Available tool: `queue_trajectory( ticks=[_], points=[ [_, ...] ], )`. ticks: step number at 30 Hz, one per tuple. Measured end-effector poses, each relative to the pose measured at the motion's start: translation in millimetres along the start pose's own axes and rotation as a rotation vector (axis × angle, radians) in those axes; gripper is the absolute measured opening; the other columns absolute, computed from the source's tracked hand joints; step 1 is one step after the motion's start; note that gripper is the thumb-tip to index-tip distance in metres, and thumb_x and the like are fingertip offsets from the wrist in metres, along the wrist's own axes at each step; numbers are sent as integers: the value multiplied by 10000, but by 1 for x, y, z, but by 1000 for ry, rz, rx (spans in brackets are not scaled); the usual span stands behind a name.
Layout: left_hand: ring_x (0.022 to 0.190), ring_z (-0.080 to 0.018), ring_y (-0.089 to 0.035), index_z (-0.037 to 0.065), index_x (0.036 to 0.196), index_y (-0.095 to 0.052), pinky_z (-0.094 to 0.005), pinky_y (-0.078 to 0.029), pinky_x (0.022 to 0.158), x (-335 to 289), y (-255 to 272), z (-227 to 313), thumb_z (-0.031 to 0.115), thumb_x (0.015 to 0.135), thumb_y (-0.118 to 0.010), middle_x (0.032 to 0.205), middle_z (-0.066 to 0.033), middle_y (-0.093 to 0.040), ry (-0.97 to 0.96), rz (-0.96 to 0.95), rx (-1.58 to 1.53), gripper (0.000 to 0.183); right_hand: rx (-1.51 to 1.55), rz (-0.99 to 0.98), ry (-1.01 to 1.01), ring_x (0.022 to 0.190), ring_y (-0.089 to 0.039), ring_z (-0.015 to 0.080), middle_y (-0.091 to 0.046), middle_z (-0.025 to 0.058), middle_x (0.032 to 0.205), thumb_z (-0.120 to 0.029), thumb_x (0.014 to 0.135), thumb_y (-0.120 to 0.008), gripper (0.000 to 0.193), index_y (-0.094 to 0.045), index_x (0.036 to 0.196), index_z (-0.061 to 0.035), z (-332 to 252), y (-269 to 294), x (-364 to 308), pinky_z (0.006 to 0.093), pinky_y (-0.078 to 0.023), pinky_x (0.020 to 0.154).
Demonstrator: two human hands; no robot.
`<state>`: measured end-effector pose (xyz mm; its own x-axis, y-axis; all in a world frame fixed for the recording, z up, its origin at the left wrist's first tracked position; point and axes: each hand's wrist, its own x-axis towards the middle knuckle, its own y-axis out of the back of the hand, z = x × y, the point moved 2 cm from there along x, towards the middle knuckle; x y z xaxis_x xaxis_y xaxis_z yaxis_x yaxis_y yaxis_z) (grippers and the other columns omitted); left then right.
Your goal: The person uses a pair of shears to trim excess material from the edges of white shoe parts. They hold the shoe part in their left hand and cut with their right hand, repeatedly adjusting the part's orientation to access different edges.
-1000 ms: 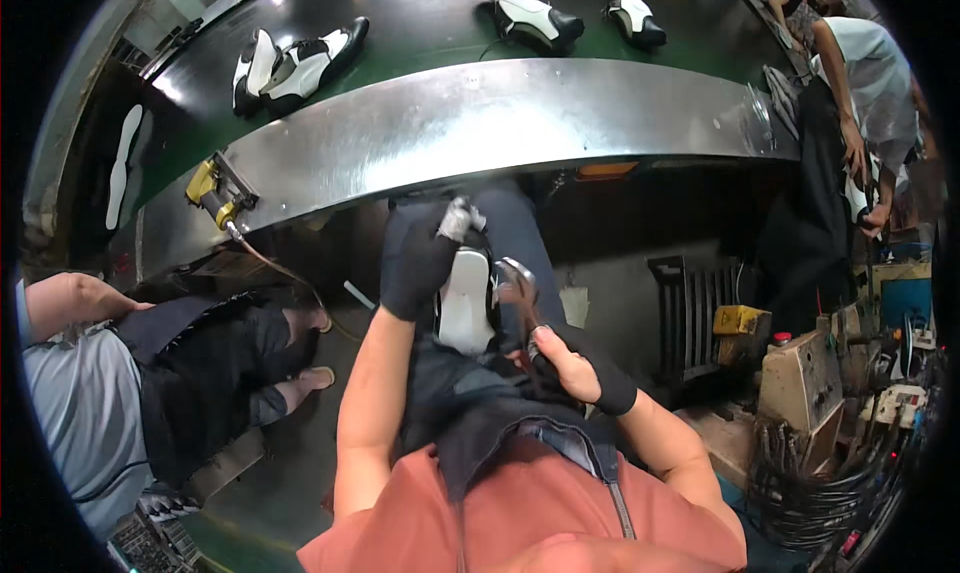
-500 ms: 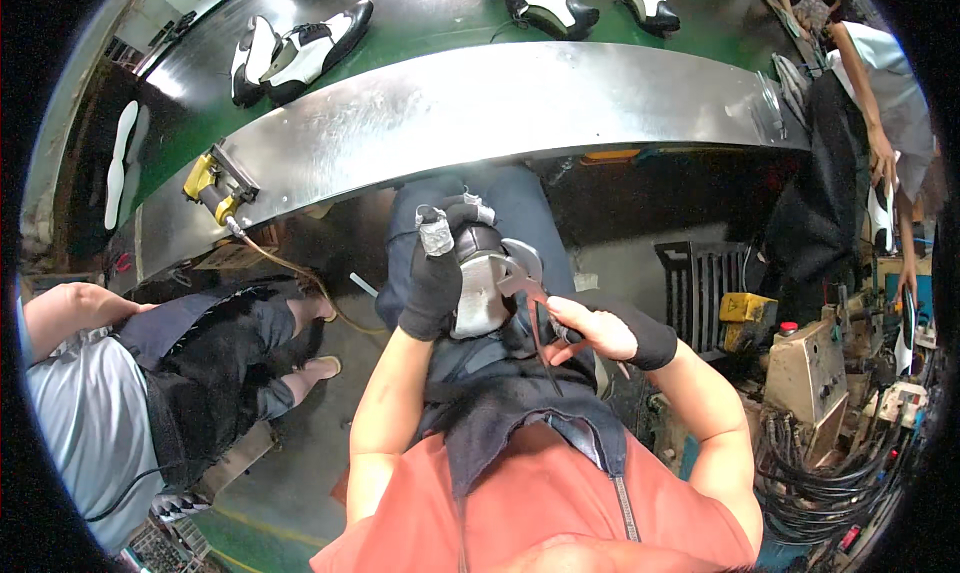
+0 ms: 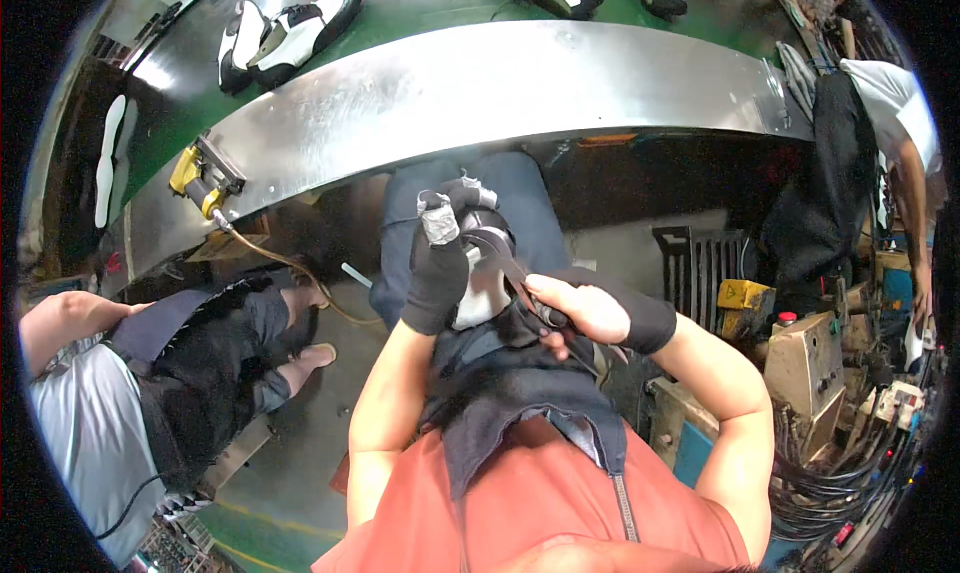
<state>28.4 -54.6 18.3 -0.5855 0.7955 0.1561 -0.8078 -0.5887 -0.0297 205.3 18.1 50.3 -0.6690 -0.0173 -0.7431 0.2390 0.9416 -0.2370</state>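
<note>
My left hand (image 3: 437,263), in a black fingerless glove with silvery tape round the fingertips, is closed on a black-and-white shoe (image 3: 482,298) held over my lap. In my right hand (image 3: 595,311), which has a black wrist covering, is a pair of pincers (image 3: 514,273). The fingers wrap round its handles. Its metal head lies against the shoe beside my left fingers; whether the jaws grip the upper I cannot tell. Part of the shoe is hidden by the left hand and the tool.
Ahead runs a metal bench edge (image 3: 480,78) bearing a yellow air stapler (image 3: 205,181) with a hose. Black-and-white shoes (image 3: 295,33) stand on the green surface beyond. A co-worker (image 3: 90,403) sits at left; another person's arm (image 3: 912,203) reaches toward machinery (image 3: 805,358) at right.
My right hand has turned the pincers, so their head now shows edge-on and sits closer to my left fingers. The co-worker's arm at right has moved lower. The whole view has shifted slightly.
</note>
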Motion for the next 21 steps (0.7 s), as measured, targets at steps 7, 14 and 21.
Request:
queue_trajectory(
  ticks=[7, 14, 21],
  points=[
    [912, -206, -595, 12, 906, -634, -335, -437, 867, 29, 5, -17, 310, 972, -338, 908, -87, -652, -43, 107, 193, 426, -374, 651, 733, 651, -531, 205, -559, 91, 691, -303, 975, -412, 347, -579, 922, -3, 40, -35, 87, 337, -439, 642],
    [943, -188, -582, 12, 956, -624, -316, -422, 887, 21, 8, -25, 300, 961, -366, 954, -94, -643, -50, -25, 33, 387, -90, 137, 451, 971, -521, 108, -587, 42, 1065, -312, 1001, -369, 391, -555, 1154, -3, 26, 0, 45, 267, -420, 872],
    [879, -208, -617, 10, 946, -615, -318, -449, 836, 24, -13, -13, 316, 950, -429, 892, -100, -659, -80, 12, 185, 358, -208, 625, 585, 584, -521, 137, -539, 25, 648, -301, 970, -437, 336, -571, 820, -32, 30, -16, 56, 303, -409, 545]
  ],
)
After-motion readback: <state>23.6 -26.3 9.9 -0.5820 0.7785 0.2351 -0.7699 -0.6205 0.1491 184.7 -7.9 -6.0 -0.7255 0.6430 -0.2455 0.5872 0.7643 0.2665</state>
